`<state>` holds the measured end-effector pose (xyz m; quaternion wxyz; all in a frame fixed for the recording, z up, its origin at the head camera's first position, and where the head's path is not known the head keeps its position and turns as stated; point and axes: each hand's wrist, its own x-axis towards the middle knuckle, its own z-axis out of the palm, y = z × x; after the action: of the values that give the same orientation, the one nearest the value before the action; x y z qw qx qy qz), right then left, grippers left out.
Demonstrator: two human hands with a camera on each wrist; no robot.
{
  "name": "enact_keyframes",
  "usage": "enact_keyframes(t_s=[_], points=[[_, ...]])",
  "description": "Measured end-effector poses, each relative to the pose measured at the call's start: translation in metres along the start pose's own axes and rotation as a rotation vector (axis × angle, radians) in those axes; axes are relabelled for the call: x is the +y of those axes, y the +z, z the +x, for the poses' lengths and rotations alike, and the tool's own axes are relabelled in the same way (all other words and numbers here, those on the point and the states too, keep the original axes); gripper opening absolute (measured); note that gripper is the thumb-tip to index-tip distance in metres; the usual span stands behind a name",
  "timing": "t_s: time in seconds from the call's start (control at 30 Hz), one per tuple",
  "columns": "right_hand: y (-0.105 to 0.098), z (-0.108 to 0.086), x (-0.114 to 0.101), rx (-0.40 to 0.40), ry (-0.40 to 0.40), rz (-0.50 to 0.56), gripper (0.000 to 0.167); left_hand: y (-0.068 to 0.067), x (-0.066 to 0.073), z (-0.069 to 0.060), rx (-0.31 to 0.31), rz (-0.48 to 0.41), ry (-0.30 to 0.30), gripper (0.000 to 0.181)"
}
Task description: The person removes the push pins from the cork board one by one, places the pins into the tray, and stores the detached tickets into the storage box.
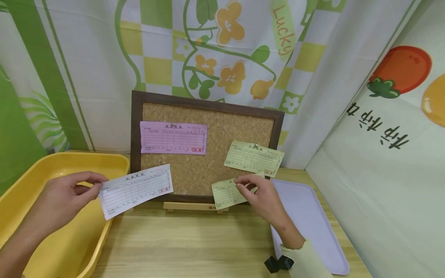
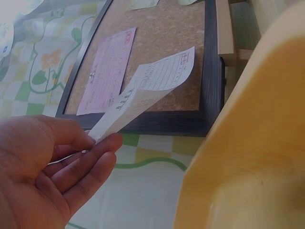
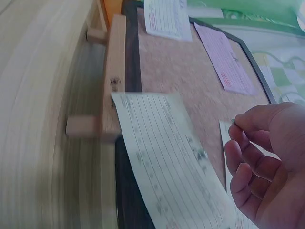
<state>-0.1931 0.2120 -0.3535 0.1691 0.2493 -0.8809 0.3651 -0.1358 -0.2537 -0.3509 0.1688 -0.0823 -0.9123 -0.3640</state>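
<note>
Patterned curtain [image 1: 160, 50] backs a corkboard [image 1: 187, 168]. Left hand [image 1: 67, 197] pinches a white slip [image 1: 137, 190] before its lower corner; right hand [image 1: 260, 193] pinches a tiny pin-like object [image 3: 233, 121]. Pinning seems underway; next, probably, set the slip flat.

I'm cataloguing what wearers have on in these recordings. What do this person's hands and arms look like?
The left hand and right hand are bare, with no gloves or rings visible. A pale cream sleeve covers part of the right arm, ending short of the wrist. Beside it is a black, blocky object; whether it's attached is unclear. No sleeve can be made out on the left arm.
</note>
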Motion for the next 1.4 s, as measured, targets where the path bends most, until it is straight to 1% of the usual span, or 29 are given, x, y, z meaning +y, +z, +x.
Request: enact_keyframes(t_s=[0.17, 0.3, 0.5, 0.6, 0.73, 0.83, 0.97, 1.07, 1.23, 1.3, 1.4], points=[[-0.015, -0.012, 0.009, 0.018, 0.056, -0.002, 0.01, -0.004, -0.006, -0.003, -0.008, 0.022, -0.03, 0.01], [-0.024, -0.02, 0.017, 0.047, 0.09, -0.017, 0.009, -0.006, -0.009, -0.006, 0.008, 0.03, -0.029, 0.01], [-0.037, -0.029, 0.026, 0.089, 0.136, -0.061, 0.009, -0.011, -0.016, -0.011, 0.022, 0.058, -0.054, 0.01], [-0.044, -0.033, 0.031, 0.121, 0.157, -0.089, 0.008, -0.014, -0.02, -0.013, 0.04, 0.05, -0.059, 0.01], [-0.052, -0.039, 0.039, 0.151, 0.184, -0.112, 0.007, -0.018, -0.027, -0.015, 0.055, 0.007, -0.059, 0.009], [-0.055, -0.043, 0.045, 0.154, 0.192, -0.13, 0.007, -0.019, -0.035, -0.015, 0.065, -0.029, -0.053, 0.008], [-0.059, -0.049, 0.056, 0.151, 0.203, -0.166, 0.006, -0.02, -0.045, -0.016, 0.089, -0.039, -0.048, 0.007], [-0.062, -0.054, 0.064, 0.142, 0.224, -0.19, 0.006, -0.021, -0.048, -0.016, 0.098, -0.03, -0.066, 0.007], [-0.064, -0.061, 0.075, 0.111, 0.268, -0.217, 0.005, -0.023, -0.049, -0.017, 0.1, -0.065, -0.096, 0.009], [-0.065, -0.063, 0.078, 0.096, 0.285, -0.226, 0.006, -0.024, -0.049, -0.016, 0.1, -0.048, -0.104, 0.01], [-0.065, -0.066, 0.083, 0.079, 0.309, -0.248, 0.007, -0.024, -0.05, -0.016, 0.098, 0.007, -0.107, 0.012]])
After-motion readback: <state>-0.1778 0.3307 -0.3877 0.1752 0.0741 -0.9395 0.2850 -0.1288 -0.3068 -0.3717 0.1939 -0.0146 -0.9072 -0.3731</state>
